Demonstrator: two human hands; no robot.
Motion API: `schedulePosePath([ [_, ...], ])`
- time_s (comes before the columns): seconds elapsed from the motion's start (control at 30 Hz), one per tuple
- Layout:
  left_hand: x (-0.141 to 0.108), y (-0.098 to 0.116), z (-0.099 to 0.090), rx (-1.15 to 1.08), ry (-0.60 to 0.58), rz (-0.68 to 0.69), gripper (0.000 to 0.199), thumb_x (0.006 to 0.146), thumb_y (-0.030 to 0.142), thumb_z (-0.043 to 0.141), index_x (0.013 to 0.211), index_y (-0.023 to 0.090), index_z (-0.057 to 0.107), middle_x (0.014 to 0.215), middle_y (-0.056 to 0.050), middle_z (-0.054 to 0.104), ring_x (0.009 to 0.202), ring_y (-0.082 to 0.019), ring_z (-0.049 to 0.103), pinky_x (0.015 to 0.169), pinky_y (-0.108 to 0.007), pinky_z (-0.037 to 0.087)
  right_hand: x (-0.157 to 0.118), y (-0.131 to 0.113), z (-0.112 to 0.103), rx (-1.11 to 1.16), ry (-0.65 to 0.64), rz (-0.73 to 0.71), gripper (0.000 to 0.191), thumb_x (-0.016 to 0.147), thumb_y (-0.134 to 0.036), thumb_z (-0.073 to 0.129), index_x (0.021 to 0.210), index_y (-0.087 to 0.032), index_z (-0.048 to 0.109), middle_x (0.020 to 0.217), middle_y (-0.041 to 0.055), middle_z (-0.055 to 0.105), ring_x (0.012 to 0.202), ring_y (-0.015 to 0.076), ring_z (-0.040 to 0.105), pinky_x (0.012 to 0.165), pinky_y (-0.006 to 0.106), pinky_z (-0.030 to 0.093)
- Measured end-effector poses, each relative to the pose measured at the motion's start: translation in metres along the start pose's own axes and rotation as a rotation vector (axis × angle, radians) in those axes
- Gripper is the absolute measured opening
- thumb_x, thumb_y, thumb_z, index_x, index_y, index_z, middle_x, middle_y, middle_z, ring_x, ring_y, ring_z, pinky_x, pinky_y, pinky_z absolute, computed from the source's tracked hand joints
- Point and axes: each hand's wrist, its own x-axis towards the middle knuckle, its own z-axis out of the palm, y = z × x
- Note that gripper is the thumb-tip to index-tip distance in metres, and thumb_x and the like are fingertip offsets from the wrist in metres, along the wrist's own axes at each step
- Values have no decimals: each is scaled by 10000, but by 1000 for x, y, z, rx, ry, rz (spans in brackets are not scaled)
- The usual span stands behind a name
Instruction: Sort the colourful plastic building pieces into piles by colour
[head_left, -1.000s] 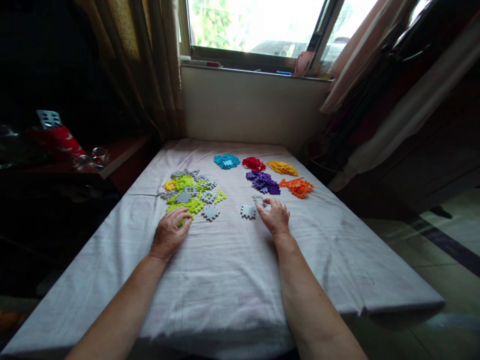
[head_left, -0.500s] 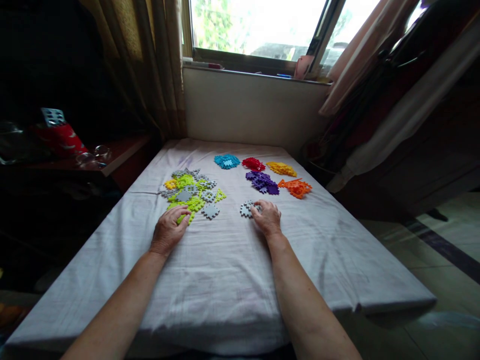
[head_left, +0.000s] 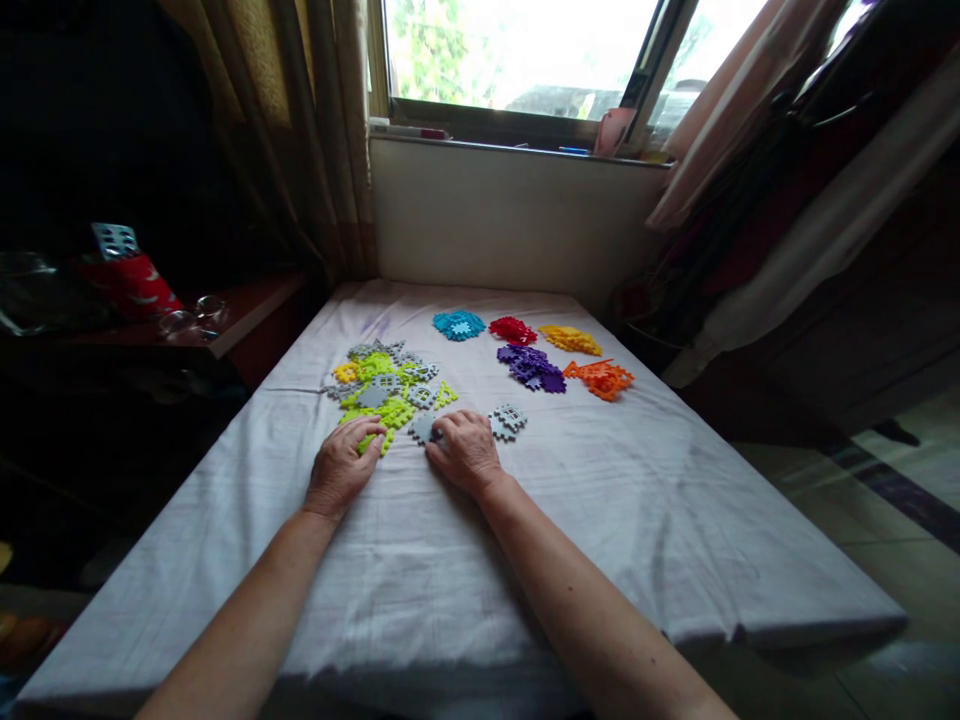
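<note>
My left hand (head_left: 346,464) rests at the near edge of a mixed heap, its fingers curled round a lime-green interlocking tile (head_left: 386,440). Grey, lime-green and a few yellow notched tiles make up that heap (head_left: 379,385). Just right of it my right hand (head_left: 466,452) is closed over a flat grey interlocking tile (head_left: 421,429), thumb and fingertips on its right side. Beyond the knuckles, a small group of grey tiles (head_left: 510,422) lies flat on the cloth. The undersides of both hands are hidden.
Sorted piles lie farther back: blue (head_left: 459,325), red (head_left: 513,331), yellow (head_left: 571,340), purple (head_left: 531,368) and orange (head_left: 600,379). A white cloth (head_left: 420,560) covers the table. To the left, a dark side table (head_left: 255,310) holds glasses (head_left: 196,318).
My right hand has moved left, from the small grey group to the grey tile beside the heap. The left hand stays at the heap's near edge.
</note>
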Motion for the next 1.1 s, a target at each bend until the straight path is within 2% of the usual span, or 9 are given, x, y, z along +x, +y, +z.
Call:
schedulePosePath([
  [0.13, 0, -1, 1, -8, 1, -6, 207, 880, 368, 542, 884, 242, 705, 1098, -50, 766, 1080, -227, 689, 1032, -412, 524, -7, 14, -8, 9, 91, 22, 182, 866, -352, 678, 1006, -237, 704, 1106, 52, 722, 1092, 235, 574, 962, 364, 352],
  [0.3, 1, 1, 0, -9, -3, -15, 227, 878, 375, 523, 877, 239, 705, 1101, -55, 765, 1078, -227, 690, 1037, -412, 518, -18, 50, -22, -17, 267, 242, 164, 868, -333, 673, 999, -240, 704, 1110, 60, 709, 1072, 246, 557, 940, 366, 322],
  [0.43, 1, 2, -2, -9, -6, -20, 230, 879, 371, 518, 875, 237, 704, 1096, -61, 767, 1072, -229, 694, 1030, -416, 522, -20, 71, -20, -53, 303, 387, 184, 851, -348, 680, 984, -225, 713, 1060, 79, 705, 1033, 256, 536, 902, 369, 316],
  [0.67, 1, -1, -2, 22, -4, -28, 244, 885, 369, 507, 887, 229, 707, 1103, -70, 767, 1070, -226, 695, 1013, -408, 526, -19, 76, -8, -50, 320, 419, 237, 843, -345, 679, 1038, -219, 727, 1124, 92, 700, 1068, 260, 527, 927, 381, 328],
  [0.77, -1, 2, -2, 65, -8, 29, 241, 892, 351, 505, 895, 224, 709, 1102, -76, 766, 1081, -235, 688, 1030, -423, 507, -20, 76, -5, -2, 349, 389, 254, 839, -299, 663, 1073, -225, 728, 1208, 90, 688, 1143, 264, 529, 984, 394, 336],
  [0.87, -3, 10, 0, 157, -26, 113, 231, 901, 322, 501, 931, 241, 716, 1132, -63, 759, 1159, -259, 653, 1092, -486, 436, -18, 81, -4, 75, 400, 396, 252, 844, -269, 624, 1066, -231, 736, 1242, 86, 687, 1184, 266, 541, 1019, 407, 357],
  [0.97, 6, 20, 4, 242, -84, 138, 235, 909, 311, 503, 1005, 268, 713, 1173, -40, 747, 1221, -263, 615, 1140, -516, 356, -13, 97, -6, 177, 484, 493, 266, 855, -273, 566, 1044, -214, 743, 1219, 101, 699, 1151, 266, 576, 1008, 412, 405],
  [1.1, 41, 35, 20, 365, -208, 50, 377, 895, 404, 560, 1221, 234, 646, 1291, -97, 686, 1239, -283, 585, 1115, -475, 360, -5, 127, -12, 284, 536, 561, 268, 839, -293, 535, 971, -204, 751, 1079, 102, 738, 1047, 260, 623, 973, 398, 457],
])
